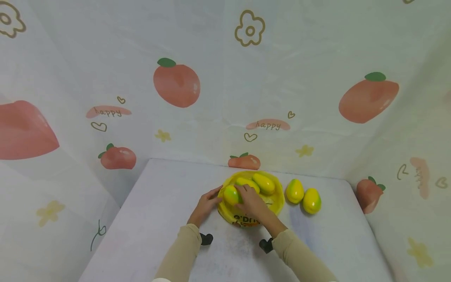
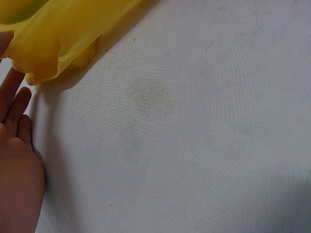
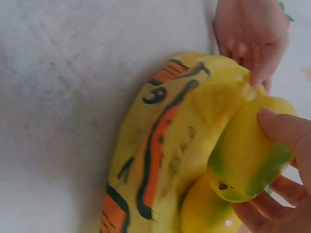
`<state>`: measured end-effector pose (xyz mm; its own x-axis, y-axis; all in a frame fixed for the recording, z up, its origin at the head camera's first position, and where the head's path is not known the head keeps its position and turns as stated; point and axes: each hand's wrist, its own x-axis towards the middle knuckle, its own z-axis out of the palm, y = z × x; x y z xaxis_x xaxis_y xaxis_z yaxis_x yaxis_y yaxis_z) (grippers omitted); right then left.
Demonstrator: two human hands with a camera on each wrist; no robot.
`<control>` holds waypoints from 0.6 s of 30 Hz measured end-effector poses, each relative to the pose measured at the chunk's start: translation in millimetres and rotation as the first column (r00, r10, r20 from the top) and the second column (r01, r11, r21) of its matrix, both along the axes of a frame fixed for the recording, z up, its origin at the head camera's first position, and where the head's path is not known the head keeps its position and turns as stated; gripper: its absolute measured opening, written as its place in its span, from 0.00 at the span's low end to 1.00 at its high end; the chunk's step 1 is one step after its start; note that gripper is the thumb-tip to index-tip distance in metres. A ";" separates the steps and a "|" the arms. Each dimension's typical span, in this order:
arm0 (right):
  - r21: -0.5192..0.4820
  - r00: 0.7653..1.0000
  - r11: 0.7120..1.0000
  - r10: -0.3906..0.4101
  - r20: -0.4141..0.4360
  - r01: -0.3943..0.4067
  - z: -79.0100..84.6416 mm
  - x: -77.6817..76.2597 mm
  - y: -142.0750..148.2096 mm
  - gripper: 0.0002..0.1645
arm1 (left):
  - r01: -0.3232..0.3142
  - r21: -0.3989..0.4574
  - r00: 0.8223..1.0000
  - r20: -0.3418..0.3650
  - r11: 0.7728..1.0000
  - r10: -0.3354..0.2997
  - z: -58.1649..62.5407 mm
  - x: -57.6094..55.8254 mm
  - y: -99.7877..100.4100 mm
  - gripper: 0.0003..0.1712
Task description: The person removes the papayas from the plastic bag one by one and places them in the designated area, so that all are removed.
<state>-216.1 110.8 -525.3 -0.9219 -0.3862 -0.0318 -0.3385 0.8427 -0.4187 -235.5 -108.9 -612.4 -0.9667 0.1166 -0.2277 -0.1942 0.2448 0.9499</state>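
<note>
Nearest the camera, 2 beige sleeves (image 1: pixel 184 250) reach in from the near side, each with a black fitting (image 1: pixel 206 239) at the wrist. The held mango (image 1: pixel 231 195) is over the left part of an open yellow bag (image 1: pixel 280 201); whether it touches the contents cannot be told. The right hand (image 1: pixel 254 203) comes in from the near right and grasps that fruit from its right side, thumb on 1 face and curled fingers around the other. The left hand (image 1: pixel 207 205) reaches along the left side of the bag, fingertips touching its rim and the other fingers loosely extended; I cannot tell if it pinches the plastic.

The bag spreads into a rounded, bowl-like shape. Inside, towards the far side, lie 2 mangoes (image 1: pixel 264 184), the left 1 partly hidden by the right hand. The bag's film is thin, shiny and creased, with black lettering (image 1: pixel 246 219) and orange-and-black print on the near side. The held fruit is smooth, glossy and egg-shaped, yellow with green patches and a dark stem spot.

To the right of the bag, 2 loose mangoes (image 1: pixel 295 191) sit side by side on the white, finely woven tabletop (image 1: pixel 345 239). Beyond rises a pale backdrop (image 1: pixel 211 35) printed with red fruit and flowers.
</note>
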 end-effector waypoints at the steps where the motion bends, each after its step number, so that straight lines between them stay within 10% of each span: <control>1: -0.007 1.000 1.000 0.000 -0.005 0.000 2.8 0.9 0.7 0.45 | 0.000 0.002 1.000 -0.001 1.000 0.000 0.1 0.1 0.3 0.30; 18: -0.154 0.995 0.988 -0.046 -0.085 0.032 27.4 4.3 30.8 0.46 | -0.005 -0.006 1.000 -0.010 1.000 0.005 3.3 2.6 2.2 0.30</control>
<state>-211.8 141.6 -497.8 -0.9330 -0.3439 0.1062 -0.3476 0.7846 -0.5134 -232.8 -106.7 -609.1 -0.9695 0.1100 -0.2190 -0.1863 0.2495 0.9503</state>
